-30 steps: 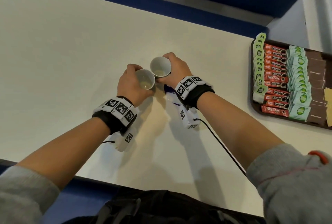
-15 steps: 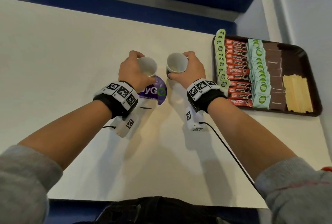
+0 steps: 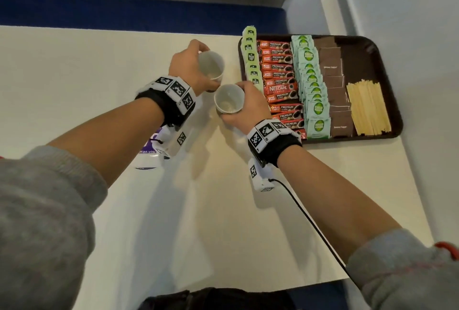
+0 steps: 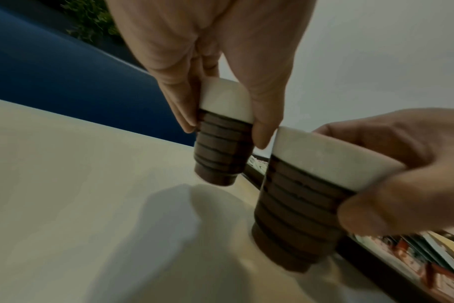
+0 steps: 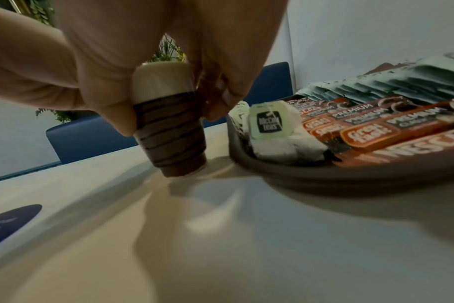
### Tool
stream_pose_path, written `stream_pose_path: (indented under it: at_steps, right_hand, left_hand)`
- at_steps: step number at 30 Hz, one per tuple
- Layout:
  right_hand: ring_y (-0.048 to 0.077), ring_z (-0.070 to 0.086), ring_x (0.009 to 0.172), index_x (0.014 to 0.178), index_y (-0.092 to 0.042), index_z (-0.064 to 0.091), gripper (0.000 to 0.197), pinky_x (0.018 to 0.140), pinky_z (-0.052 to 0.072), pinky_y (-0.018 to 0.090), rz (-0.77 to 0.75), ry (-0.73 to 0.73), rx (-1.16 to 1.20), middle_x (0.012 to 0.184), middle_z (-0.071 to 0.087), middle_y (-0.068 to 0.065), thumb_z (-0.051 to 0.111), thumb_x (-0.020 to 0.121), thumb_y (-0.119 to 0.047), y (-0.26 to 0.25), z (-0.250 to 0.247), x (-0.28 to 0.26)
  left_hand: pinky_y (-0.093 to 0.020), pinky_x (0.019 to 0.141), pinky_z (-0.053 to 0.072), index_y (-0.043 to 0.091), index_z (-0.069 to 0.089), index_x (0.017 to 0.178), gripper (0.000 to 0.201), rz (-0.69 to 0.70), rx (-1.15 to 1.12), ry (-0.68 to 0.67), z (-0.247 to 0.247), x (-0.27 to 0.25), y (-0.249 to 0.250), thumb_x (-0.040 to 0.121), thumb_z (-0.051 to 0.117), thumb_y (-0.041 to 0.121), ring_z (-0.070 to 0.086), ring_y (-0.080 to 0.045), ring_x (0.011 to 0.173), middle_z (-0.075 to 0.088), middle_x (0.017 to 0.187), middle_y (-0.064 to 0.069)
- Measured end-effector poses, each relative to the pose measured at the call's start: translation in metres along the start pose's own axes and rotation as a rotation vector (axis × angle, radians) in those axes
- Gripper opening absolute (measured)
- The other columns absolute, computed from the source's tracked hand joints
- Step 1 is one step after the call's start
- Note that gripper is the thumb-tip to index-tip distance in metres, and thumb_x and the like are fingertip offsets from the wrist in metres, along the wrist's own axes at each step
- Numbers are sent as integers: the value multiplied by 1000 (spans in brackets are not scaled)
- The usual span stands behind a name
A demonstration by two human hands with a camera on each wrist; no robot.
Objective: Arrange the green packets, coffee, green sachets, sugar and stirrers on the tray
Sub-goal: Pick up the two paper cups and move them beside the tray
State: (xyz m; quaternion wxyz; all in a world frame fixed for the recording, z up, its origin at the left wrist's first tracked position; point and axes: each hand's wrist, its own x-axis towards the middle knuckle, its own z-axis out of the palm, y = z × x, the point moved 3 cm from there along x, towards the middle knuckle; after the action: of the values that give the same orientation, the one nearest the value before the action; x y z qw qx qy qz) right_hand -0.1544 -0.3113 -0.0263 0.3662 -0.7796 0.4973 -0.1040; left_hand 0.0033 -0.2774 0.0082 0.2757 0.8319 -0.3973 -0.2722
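Brown tray (image 3: 387, 66) fully stocked. Left hand (image 3: 188, 66) grips cup (image 3: 211, 67); right hand (image 3: 248, 108) grips cup (image 3: 228, 102). Next, likely: set both on counter (image 3: 99, 73) beside tray.

The red coffee sticks (image 3: 279, 81) read "NESCAFE CLASSIC" and "PREMIUM CLASSIC"; in the right wrist view some show "fresh taste". The tea-bag tags (image 5: 269, 121) read "McCoy teas". The brown sugar sachets (image 3: 331, 67) carry small print, "brown sugar".

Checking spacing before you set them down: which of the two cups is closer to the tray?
The cup in the right hand, nearer you; it almost meets the tray edge. The left hand's cup sits farther off.
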Motion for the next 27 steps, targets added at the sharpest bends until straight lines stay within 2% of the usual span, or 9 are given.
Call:
stream_pose_path:
  at_steps: [6, 10, 18, 22, 27]
  right_hand:
    - [19, 57, 101, 115, -19, 50, 68, 85, 50, 34, -14, 20, 8, 111, 59, 1, 84, 58, -34, 7, 4, 3]
    - [19, 57, 101, 115, -19, 50, 69, 85, 51, 36, -23, 31, 18, 111, 59, 1, 84, 57, -34, 9, 4, 3]
    - [20, 58, 101, 115, -17, 51, 68, 85, 51, 38, -39, 31, 24, 110, 61, 2, 84, 57, -34, 8, 4, 0]
    - [19, 58, 100, 115, -17, 51, 67, 85, 51, 36, -40, 30, 49, 110, 62, 1, 84, 59, -33, 8, 2, -1]
    - [20, 59, 100, 116, -14, 50, 67, 83, 49, 33, -48, 5, 48, 111, 62, 3, 85, 61, -30, 5, 1, -2]
  left_hand:
    - [-28, 77, 43, 24, 45, 124, 78, 24, 39, -48, 13, 21, 9, 60, 89, 32, 51, -18, 94, 58, 118, -4]
    - [-29, 81, 45, 25, 46, 126, 79, 45, 78, -76, 20, 25, 12, 61, 89, 33, 56, -23, 104, 59, 120, -5]
    - [-30, 86, 42, 27, 42, 134, 83, 70, 80, -93, 23, 26, 13, 64, 87, 32, 54, -26, 114, 57, 126, -6]
    - [-31, 87, 42, 26, 33, 140, 94, 37, 30, -91, 20, 24, 7, 63, 87, 37, 57, -26, 111, 59, 124, -8]
    - [-32, 89, 45, 23, 36, 140, 90, 11, 20, -92, 17, 19, -6, 66, 85, 36, 60, -22, 106, 61, 120, -5]
